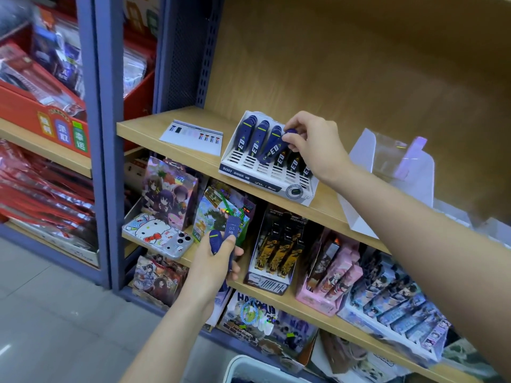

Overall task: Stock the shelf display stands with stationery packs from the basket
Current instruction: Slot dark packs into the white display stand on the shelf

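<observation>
Reaching hand (right): the right hand (312, 142) is stretching over the upper wooden shelf (166, 120), its fingers (296, 146) and thumb pinching narrowly round the top end of one navy lead pack (273, 147).
Held pack: the navy lead pack is lying tilted over the middle columns of the white display stand (265, 175), its lower end pointing down-left among the packs slotted there.
Display stand: the stand is sitting on the upper wooden shelf, close to the front edge. Navy packs are standing in rows in its slotted columns, and the wrist is partly hiding the right-hand columns.
Left hand: the left hand (215, 261) is hanging lower, in front of the second shelf. Its fingers are curling round a small bundle of spare packs (231, 230) of the same navy kind, one showing "0.5 HB".
Basket: a white basket rim (249, 366) is showing at the bottom edge; what is inside cannot be told.
Shelf, left of stand: a white printed card (190, 136) is lying flat, apart from the stand.
Shelf, right of stand: a clear plastic holder (387, 172) is standing just beyond the right forearm.
Lower shelves: a black-and-gold pen box (279, 250), a pink carton (331, 272) and a cartoon-cat phone case (154, 236) are sitting among other illustrated boxes.
Adjoining bay: red cartons (33, 111) are sitting on the shelves to the left, and they are blurred.
</observation>
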The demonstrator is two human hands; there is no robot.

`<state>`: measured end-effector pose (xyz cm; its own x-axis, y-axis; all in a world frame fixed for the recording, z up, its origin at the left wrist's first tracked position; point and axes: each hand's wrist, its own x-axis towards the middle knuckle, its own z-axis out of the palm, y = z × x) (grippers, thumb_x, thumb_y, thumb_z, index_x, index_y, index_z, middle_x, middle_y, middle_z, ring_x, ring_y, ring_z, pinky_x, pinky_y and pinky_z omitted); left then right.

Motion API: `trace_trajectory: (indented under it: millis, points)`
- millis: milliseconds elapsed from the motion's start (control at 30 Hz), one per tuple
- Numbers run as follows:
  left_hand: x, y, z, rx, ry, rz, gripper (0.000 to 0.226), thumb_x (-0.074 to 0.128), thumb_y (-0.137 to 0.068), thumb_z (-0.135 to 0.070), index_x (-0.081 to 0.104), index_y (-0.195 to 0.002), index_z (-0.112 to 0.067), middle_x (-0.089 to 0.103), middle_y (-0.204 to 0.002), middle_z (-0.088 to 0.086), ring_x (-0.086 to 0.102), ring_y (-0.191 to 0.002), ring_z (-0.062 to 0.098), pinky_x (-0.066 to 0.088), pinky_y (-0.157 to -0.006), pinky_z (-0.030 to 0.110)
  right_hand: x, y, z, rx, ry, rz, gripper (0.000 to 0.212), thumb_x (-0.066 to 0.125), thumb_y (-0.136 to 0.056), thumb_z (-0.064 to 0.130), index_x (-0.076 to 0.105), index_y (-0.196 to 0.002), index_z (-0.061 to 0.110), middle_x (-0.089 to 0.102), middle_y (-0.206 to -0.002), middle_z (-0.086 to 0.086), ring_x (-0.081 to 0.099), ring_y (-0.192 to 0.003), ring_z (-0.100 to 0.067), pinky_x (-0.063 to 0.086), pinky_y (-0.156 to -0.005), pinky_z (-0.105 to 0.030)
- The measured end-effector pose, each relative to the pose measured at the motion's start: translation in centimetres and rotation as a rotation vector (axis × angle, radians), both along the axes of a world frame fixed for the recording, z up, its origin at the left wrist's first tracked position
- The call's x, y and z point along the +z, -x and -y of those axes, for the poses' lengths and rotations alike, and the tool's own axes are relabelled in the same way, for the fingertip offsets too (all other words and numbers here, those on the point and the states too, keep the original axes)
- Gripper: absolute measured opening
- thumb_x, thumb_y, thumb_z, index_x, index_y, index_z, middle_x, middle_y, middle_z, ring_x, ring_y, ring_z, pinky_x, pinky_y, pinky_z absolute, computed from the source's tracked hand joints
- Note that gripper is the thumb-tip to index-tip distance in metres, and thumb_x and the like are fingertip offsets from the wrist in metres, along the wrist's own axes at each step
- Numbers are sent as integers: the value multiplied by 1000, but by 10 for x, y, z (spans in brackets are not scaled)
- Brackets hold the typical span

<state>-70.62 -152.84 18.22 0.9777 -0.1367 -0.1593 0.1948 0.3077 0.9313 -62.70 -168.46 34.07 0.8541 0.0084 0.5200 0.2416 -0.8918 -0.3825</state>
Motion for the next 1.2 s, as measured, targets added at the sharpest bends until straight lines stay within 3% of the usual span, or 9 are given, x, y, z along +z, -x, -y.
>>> trace_trajectory:
  millis: [200,533,700,967,1100,1200]
  points:
    - [1,-3,-5,11,2,4,12,45,-100,-16,49,-88,-19,59,-79,6,43,-39,7,41,-41,18,10,-11,2,14,153,-76,5,63,-88,11,64,-88,16,65,-83,-7,62,-79,-26,52,-82,-40]
    - [0,-7,-5,13,7,-3,10,46,-100,-16,50,-91,-18,58,-79,7,44,-44,10,40,-40,18,9,-24,-11,27,229,-100,20,62,-90,13,69,-108,12,63,-101,-5,56,-92,-18,46,-90,-32]
    - [-1,-8,-5,16,9,3,10,46,-100,-16,49,-91,-17,58,-79,6,44,-41,8,40,-40,18,3,-23,-10,23,141,-72,9,66,-85,8,63,-94,9,62,-86,-5,57,-81,-19,49,-85,-38]
    - [0,-6,-4,28,0,5,12,47,-99,-16,50,-89,-21,59,-79,6,44,-45,9,40,-38,18,-5,-21,-10,-61,219,9,5,64,-88,12,64,-92,9,58,-93,-6,57,-86,-25,48,-82,-41]
    - [2,-4,-6,25,12,22,11,48,-99,-18,50,-90,-24,59,-78,5,45,-46,10,38,-37,19,-8,-15,-14,-105,259,9,18,57,-93,15,64,-110,12,56,-106,-7,57,-95,-24,45,-82,-36]
    - [4,-4,-8,14,22,66,6,50,-98,-22,53,-94,-25,61,-78,3,44,-42,6,31,-35,19,-18,1,-19,-101,279,77,30,50,-97,18,54,-126,14,48,-120,-3,50,-105,-18,38,-80,-28]
